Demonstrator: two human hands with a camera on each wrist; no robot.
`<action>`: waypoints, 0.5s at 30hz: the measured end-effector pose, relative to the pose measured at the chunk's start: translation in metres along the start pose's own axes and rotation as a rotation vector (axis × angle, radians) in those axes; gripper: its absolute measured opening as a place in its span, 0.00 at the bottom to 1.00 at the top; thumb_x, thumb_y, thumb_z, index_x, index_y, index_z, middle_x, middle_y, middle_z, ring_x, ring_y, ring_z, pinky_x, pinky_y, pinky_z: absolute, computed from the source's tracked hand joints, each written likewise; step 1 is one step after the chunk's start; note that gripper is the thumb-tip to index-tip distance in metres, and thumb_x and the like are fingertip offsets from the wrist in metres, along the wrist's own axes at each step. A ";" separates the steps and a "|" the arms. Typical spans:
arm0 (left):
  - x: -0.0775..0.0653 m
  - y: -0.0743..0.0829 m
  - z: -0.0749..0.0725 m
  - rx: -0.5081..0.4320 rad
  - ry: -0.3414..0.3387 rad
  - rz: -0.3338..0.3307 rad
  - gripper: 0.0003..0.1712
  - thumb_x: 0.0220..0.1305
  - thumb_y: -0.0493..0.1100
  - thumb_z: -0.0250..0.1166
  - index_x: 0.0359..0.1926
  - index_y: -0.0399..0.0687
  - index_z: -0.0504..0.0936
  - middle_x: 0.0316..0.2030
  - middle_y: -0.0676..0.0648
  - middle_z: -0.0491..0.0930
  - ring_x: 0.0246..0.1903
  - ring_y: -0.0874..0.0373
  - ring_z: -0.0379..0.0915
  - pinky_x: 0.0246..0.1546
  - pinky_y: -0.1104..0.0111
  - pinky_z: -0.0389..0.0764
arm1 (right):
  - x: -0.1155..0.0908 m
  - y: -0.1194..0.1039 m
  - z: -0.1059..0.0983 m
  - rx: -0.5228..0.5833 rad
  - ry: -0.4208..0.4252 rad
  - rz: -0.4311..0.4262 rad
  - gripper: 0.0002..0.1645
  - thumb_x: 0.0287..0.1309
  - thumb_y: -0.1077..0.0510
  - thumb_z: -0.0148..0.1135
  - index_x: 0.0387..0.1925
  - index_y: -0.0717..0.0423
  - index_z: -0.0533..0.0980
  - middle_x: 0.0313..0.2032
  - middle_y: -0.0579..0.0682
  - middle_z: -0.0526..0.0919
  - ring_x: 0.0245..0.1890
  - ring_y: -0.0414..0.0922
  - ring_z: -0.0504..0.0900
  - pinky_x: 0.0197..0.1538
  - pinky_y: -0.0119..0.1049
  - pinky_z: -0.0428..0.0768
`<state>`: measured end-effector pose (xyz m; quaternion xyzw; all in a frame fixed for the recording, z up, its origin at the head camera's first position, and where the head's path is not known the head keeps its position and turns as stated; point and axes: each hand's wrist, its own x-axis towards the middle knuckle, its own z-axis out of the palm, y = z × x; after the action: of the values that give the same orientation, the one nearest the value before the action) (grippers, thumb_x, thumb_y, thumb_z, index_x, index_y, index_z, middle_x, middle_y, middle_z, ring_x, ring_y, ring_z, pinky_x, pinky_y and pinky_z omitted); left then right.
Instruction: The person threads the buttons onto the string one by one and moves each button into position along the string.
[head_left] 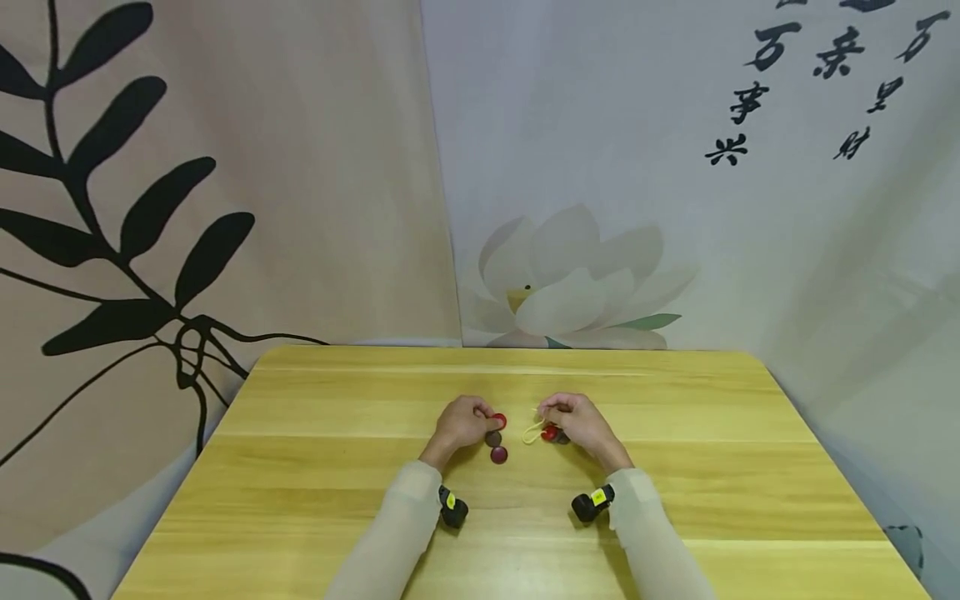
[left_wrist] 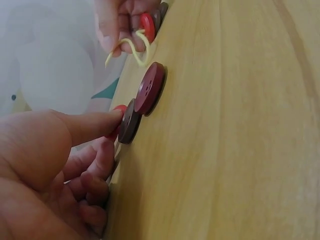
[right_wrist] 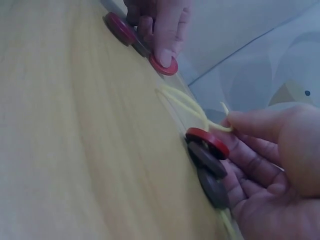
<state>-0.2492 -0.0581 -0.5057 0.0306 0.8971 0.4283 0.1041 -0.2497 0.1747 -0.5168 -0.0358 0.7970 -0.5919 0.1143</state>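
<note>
1. Looks like stringing buttons on a yellow cord (left_wrist: 143, 63), to judge by the layout roughly half done.
2. Seemingly done: three buttons bunched beside the right hand (head_left: 577, 419), namely a strung red button (right_wrist: 206, 142) and two strung dark brown buttons (right_wrist: 206, 159) (right_wrist: 212, 189), with cord at the red end and again beyond the dark end.
3. Remaining, probably: a loose red button (head_left: 501, 419), a loose dark brown button (head_left: 492, 438) and a maroon button (head_left: 498, 455), in a short row near the left hand (head_left: 462, 422), without visible cord.
4. With the left hand, pinching the loose red button at the bench (head_left: 300, 500); cannot tell whether lifted clear.
5. With the right hand, pinching the cord near a short free tip, with a slack loop between both hands.
6. In all: six buttons (two red, three dark brown, one maroon), one cord, two black wrist cameras (head_left: 453, 512) (head_left: 585, 507).
7. Cannot tell about any knot at the far end.
</note>
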 end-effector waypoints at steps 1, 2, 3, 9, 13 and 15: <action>-0.001 0.000 0.000 -0.003 0.004 -0.001 0.10 0.59 0.47 0.73 0.31 0.47 0.83 0.26 0.51 0.76 0.26 0.57 0.69 0.28 0.68 0.68 | 0.000 0.000 0.001 -0.005 0.007 -0.005 0.10 0.68 0.62 0.58 0.43 0.65 0.81 0.40 0.56 0.84 0.35 0.43 0.79 0.37 0.33 0.78; -0.001 -0.001 0.001 -0.007 0.008 -0.001 0.10 0.59 0.47 0.72 0.31 0.47 0.83 0.26 0.51 0.76 0.26 0.57 0.69 0.28 0.68 0.68 | -0.001 0.000 0.001 -0.005 0.013 -0.011 0.10 0.68 0.63 0.58 0.42 0.65 0.81 0.39 0.56 0.85 0.35 0.43 0.79 0.38 0.33 0.78; -0.001 -0.001 0.001 -0.008 0.013 0.004 0.10 0.59 0.47 0.72 0.32 0.46 0.83 0.26 0.51 0.76 0.26 0.57 0.69 0.27 0.68 0.68 | -0.001 0.001 0.002 -0.008 0.020 -0.016 0.09 0.68 0.63 0.58 0.42 0.65 0.81 0.39 0.56 0.85 0.36 0.43 0.79 0.38 0.33 0.78; -0.003 -0.003 0.002 -0.026 0.030 0.036 0.07 0.61 0.44 0.70 0.32 0.45 0.85 0.24 0.51 0.78 0.24 0.59 0.69 0.27 0.69 0.68 | 0.000 0.003 0.003 -0.001 0.028 -0.022 0.09 0.67 0.63 0.59 0.43 0.66 0.81 0.39 0.57 0.85 0.35 0.42 0.80 0.38 0.32 0.79; -0.003 -0.005 0.005 -0.056 0.036 0.036 0.06 0.62 0.44 0.68 0.32 0.46 0.87 0.24 0.52 0.79 0.22 0.60 0.68 0.25 0.69 0.67 | 0.000 0.004 0.002 0.020 0.024 -0.017 0.11 0.68 0.62 0.58 0.44 0.67 0.80 0.39 0.58 0.84 0.34 0.43 0.81 0.36 0.33 0.80; -0.003 -0.005 0.006 -0.076 0.039 0.033 0.07 0.62 0.43 0.67 0.32 0.46 0.87 0.25 0.52 0.80 0.22 0.60 0.67 0.25 0.70 0.66 | -0.001 0.004 0.002 0.022 0.029 -0.025 0.12 0.68 0.62 0.57 0.45 0.68 0.80 0.39 0.57 0.84 0.34 0.43 0.81 0.36 0.33 0.80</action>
<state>-0.2448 -0.0573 -0.5127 0.0329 0.8814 0.4643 0.0805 -0.2484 0.1740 -0.5209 -0.0362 0.7914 -0.6027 0.0958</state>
